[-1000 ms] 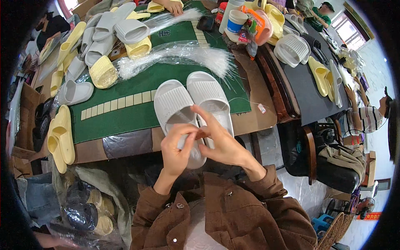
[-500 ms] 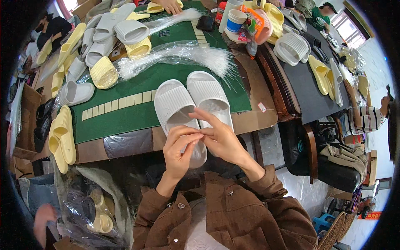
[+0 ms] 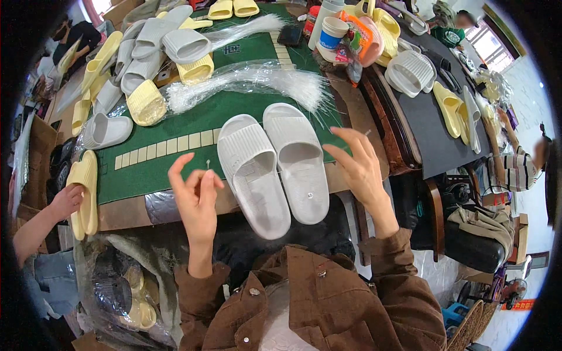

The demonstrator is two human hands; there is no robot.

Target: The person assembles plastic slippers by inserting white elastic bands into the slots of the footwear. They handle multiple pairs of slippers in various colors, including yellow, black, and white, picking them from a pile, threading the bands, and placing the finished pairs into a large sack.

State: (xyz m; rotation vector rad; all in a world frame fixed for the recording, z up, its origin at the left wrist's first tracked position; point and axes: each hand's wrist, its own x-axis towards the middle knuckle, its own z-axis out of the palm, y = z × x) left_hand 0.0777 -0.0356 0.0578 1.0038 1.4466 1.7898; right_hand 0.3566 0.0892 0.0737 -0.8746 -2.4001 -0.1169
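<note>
A pair of light grey slide sandals (image 3: pixel 256 193) lies side by side on the table's near edge, heels toward me and jutting past it. My left hand (image 3: pixel 198 202) is raised to the left of the pair, fingers curved and apart, holding nothing I can see. A tiny pale sliver (image 3: pixel 208 164) shows by its fingertips; I cannot tell whether they touch it. To the right of the sandals hovers my right hand (image 3: pixel 362 169), its thumb and fingers spread. Near its knuckles is a thin pale bit (image 3: pixel 368 133), too small to name. Neither hand touches the sandals.
Bundles of clear plastic ties (image 3: pixel 246 85) lie across the green mat (image 3: pixel 175 181). Grey and yellow slides (image 3: pixel 146 102) are heaped at the far left. Another person's hand (image 3: pixel 66 202) is at yellow slides (image 3: pixel 89 193) on the left corner. A cup (image 3: pixel 331 34) stands at the back.
My hands, together over the grey sandals before, have parted to either side. Another person's hand has come in at the left onto yellow slides. The hand at the top has gone.
</note>
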